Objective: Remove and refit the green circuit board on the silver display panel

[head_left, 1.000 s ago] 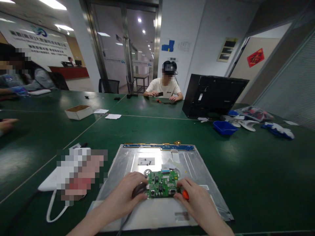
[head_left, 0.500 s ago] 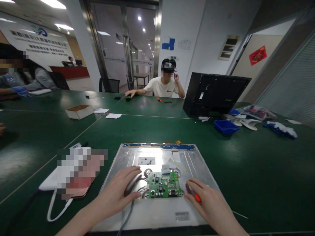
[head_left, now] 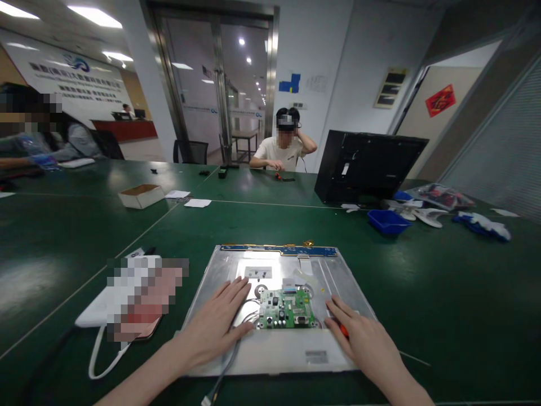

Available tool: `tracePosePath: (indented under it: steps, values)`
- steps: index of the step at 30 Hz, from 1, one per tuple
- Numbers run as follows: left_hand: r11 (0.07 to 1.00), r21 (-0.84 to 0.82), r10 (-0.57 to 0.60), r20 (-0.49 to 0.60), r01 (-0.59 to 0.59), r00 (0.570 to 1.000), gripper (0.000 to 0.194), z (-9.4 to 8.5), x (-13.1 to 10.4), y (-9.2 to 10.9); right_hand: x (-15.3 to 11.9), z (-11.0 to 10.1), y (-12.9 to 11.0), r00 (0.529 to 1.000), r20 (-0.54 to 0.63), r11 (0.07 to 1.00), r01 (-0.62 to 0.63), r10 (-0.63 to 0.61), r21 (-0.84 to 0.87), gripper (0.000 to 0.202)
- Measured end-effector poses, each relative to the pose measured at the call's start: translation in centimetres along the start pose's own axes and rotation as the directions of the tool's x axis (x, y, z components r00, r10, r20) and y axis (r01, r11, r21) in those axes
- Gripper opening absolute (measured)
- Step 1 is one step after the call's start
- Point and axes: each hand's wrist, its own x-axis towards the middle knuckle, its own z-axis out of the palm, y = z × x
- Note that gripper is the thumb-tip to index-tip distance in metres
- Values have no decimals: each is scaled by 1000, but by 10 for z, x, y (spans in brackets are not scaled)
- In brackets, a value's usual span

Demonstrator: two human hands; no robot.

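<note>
A silver metal panel (head_left: 291, 352) lies on the green table in front of me, a green circuit board (head_left: 287, 309) on its middle and a blue strip board (head_left: 253, 248) along its far edge. Small screws (head_left: 261, 274) sit on a label left of centre. My left hand (head_left: 222, 316) lies spread on the panel's left part, over grey cables (head_left: 230, 361) whose plug hangs past the near edge. Right of the board, my right hand (head_left: 359, 335) is curled over the orange-red handle (head_left: 344, 330) of a tool, mostly hidden under the palm.
Left of the panel lie a white device (head_left: 95, 304) and a pink phone (head_left: 147, 327) with a white cable. Farther off are a small open box (head_left: 141, 196), a blue tray (head_left: 387, 221), gloves (head_left: 484, 224), a black monitor (head_left: 372, 163) and a seated person (head_left: 281, 149).
My left hand has flattened and spread out on the panel. The cable plug now shows at the near edge. Across the table, the person's hand has drawn back from the small dark box.
</note>
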Motion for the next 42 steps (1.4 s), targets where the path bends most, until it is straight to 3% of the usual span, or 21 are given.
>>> tracePosePath:
  steps: [3,6,8,10,12,14,16,18,20,21,25,28,34,42]
  values:
    - [1000,0,-7,4,7,1000,69,1,8,0,9,-11,7,1000,4,998,26,-26,61,43]
    - [1000,-23,11,-12,-11,1000,68,0,11,0,19,-34,15,997,-39,973,79,-72,218,39]
    - [999,-50,10,-35,-12,999,64,-3,14,0,24,-56,17,991,-131,923,74,-26,378,37]
    - [997,-81,-14,-72,9,997,58,-7,19,1,31,-78,16,975,-209,816,58,78,575,32]
    - [993,-113,-52,-103,40,993,50,-11,29,0,41,-96,12,959,-228,595,86,168,799,26]
    - [987,-138,-105,-125,87,987,41,-14,43,-1,57,-104,7,952,-221,233,170,212,958,24]
    - [981,-156,-141,-142,119,980,38,-16,60,-4,78,-102,3,974,-161,-73,174,157,982,28]
    - [987,-130,-115,-168,94,979,37,-15,77,-8,101,-91,1,999,-28,-237,34,29,971,38]
    - [992,-103,-87,-119,74,989,38,-14,91,-11,120,-73,2,991,117,-256,-131,-69,958,47]
    - [992,-106,-84,-94,73,992,37,-14,96,-13,128,-62,3,987,142,-250,-155,-70,956,49]
    - [988,-150,-53,-49,45,997,22,-13,106,-18,142,-21,12,986,167,-261,-167,-22,951,48]
    - [981,-196,-26,-60,14,998,16,-10,104,-23,142,-4,17,988,155,-286,-150,-5,946,46]
    - [966,-250,25,-152,-63,988,11,0,99,-29,138,1,12,995,98,-344,-90,3,935,42]
    - [954,-296,-22,-233,-49,972,14,1,99,-29,135,2,7,998,61,-365,-51,17,929,41]
